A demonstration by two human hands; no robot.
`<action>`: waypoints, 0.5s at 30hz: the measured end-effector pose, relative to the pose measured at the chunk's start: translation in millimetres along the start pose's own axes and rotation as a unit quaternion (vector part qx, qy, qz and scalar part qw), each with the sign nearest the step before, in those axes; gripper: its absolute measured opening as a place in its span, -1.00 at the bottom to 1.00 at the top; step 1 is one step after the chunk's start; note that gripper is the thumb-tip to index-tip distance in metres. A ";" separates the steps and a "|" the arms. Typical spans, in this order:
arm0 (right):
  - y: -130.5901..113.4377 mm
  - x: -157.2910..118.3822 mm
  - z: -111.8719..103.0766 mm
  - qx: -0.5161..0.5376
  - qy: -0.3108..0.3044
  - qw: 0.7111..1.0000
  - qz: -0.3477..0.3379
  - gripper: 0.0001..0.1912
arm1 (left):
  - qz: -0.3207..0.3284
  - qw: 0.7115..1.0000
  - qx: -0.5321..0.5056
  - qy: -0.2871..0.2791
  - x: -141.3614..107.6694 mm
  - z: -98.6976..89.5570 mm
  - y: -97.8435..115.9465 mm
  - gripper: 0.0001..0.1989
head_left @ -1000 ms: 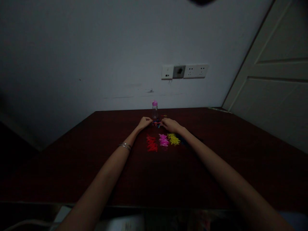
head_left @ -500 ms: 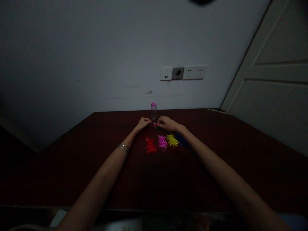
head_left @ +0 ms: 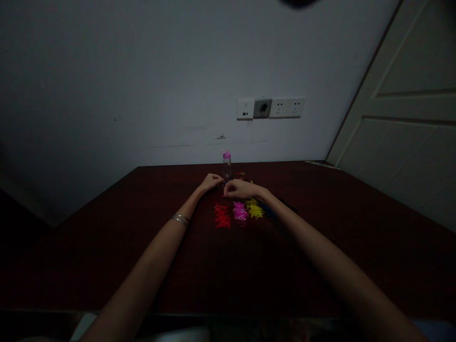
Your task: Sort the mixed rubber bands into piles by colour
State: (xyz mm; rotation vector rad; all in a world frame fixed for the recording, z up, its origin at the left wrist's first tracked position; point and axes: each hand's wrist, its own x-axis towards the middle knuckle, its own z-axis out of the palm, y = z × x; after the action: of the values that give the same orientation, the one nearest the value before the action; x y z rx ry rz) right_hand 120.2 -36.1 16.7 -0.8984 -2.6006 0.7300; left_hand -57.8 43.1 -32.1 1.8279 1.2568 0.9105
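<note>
My left hand (head_left: pixel 211 181) rests on the table with fingers pinched together, beside the foot of a clear bottle with a pink cap (head_left: pixel 227 156). My right hand (head_left: pixel 242 189) is closed in a pinch just in front of that bottle; a tiny red speck shows by its fingertips, too small to name. Between my forearms lie small heaps of what look like rubber bands: red bands (head_left: pixel 222 216), pink bands (head_left: pixel 240 212) and yellow bands (head_left: pixel 254 209). Dark blue bands (head_left: pixel 269 210) lie partly behind my right forearm. Some mixed bands near the bottle are mostly hidden by my hands.
The dark red table (head_left: pixel 142 280) reaches back to a pale wall (head_left: pixel 171 85). Sockets (head_left: pixel 285 108) are set in the wall above it. A panelled door (head_left: pixel 409 109) stands at the right. A few loose bands (head_left: pixel 241 174) lie right of the bottle.
My right hand has come towards me and slightly left, from beside the bottle's foot to above the red heap. The left hand has stayed almost in place.
</note>
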 end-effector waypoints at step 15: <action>35.8 -32.7 -42.3 0.102 0.091 0.988 0.072 -0.75 | 0.013 0.992 0.099 -0.079 6.5 -9.5 1.1 -0.79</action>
State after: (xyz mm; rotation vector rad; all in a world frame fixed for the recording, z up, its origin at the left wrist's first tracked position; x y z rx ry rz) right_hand 180.6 -17.2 28.6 -1.0448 -2.2744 0.8889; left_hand -63.7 50.6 -25.6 2.0329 1.2626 0.6584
